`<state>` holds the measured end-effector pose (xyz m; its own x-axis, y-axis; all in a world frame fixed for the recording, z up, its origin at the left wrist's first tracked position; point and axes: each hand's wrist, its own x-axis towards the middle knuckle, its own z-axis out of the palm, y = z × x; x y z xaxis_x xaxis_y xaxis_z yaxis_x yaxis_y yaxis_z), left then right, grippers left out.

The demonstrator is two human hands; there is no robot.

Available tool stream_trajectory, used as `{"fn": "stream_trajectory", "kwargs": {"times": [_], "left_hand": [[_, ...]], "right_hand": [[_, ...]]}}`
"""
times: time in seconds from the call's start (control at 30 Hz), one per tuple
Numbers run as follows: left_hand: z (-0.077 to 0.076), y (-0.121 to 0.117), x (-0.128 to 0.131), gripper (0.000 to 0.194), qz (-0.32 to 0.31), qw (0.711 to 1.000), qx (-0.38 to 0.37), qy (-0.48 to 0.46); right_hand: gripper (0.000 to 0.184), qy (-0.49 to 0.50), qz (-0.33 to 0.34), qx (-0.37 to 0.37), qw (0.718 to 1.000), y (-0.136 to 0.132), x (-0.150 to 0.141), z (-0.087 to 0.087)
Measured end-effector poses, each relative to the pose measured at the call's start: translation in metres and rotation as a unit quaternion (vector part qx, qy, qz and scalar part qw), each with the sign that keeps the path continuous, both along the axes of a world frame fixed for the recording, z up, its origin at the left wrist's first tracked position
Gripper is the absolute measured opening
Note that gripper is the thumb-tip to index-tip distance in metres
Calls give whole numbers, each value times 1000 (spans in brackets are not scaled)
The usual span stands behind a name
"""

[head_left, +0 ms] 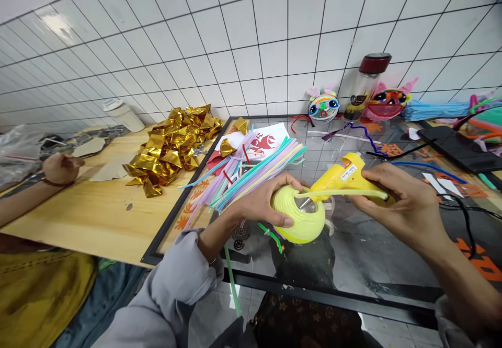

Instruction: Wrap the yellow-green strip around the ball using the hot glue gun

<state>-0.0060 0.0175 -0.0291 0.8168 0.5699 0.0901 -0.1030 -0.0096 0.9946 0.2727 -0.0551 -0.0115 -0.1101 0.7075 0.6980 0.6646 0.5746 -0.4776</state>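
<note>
My left hand (263, 203) is wrapped round a round object covered in coiled pale yellow pipe cleaner (301, 221), held above the glass table (364, 264). My right hand (403, 201) grips a yellow hot glue gun (343, 177), its nozzle pointing left onto the top of the yellow ball. A loose yellow pipe cleaner strand (353, 193) runs from the ball along the gun under my right fingers. Just behind my left hand lies a bundle of pastel pipe cleaners (254, 170).
A pile of gold foil pieces (172, 147) lies on the wooden table (90, 217) at left, where another person's hand (58, 167) rests. Colourful masks (323, 106), a red-lidded jar (366, 84), black cables (466, 217) and a dark tray (458, 149) crowd the back right.
</note>
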Motion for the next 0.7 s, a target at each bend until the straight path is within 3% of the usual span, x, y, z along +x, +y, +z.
{"fn": "stream_trajectory", "kwargs": {"times": [0.13, 0.27, 0.33, 0.43, 0.53, 0.7], "left_hand": [[-3, 2, -1, 66, 10, 1000, 19, 9], [-4, 3, -1, 62, 3, 999, 38, -8], [-4, 4, -1, 61, 2, 999, 46, -16], [-5, 5, -2, 61, 6, 998, 59, -21], [-6, 6, -4, 61, -5, 998, 61, -22], [-6, 7, -5, 61, 5, 995, 96, -10]], "right_hand": [[22, 74, -67, -70, 993, 4, 0, -3], [45, 167, -173, -180, 954, 9, 15, -7], [49, 121, -228, -239, 936, 12, 26, -7], [47, -58, -308, -269, 911, 17, 39, -7], [45, -161, -321, -299, 884, 20, 43, -10], [37, -211, -313, -341, 861, 22, 35, -15]]}}
